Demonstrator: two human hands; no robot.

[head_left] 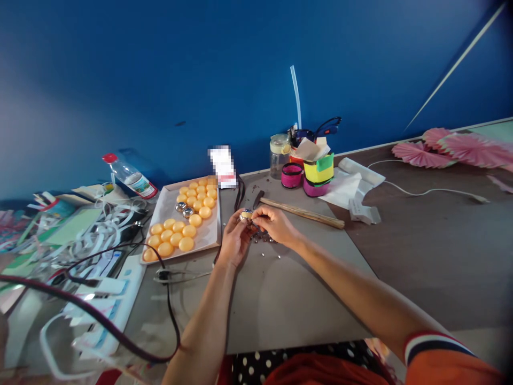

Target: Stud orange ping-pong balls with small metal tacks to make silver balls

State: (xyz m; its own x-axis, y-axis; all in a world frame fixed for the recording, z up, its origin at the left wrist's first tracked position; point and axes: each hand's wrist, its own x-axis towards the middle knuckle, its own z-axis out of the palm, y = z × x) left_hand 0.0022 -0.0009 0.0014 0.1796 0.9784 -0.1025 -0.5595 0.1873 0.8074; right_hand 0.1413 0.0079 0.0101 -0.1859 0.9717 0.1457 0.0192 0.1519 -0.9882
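Observation:
My left hand is closed around a small ball, partly pale orange and partly shiny silver, held just above the table. At the ball's right side, my right hand has its thumb and fingers pinched together. Whatever sits between those fingertips is too small to make out. Small shiny bits lie scattered on the table beneath both hands. To the left stands a shallow white box with several plain orange balls in it. Two silver-covered balls rest among them.
A wooden-handled hammer lies behind my right hand. Farther back are a glass jar, pink tape rolls and a tool holder. Cables and a power strip crowd the left, near a tilted bottle. Pink paper fans lie right.

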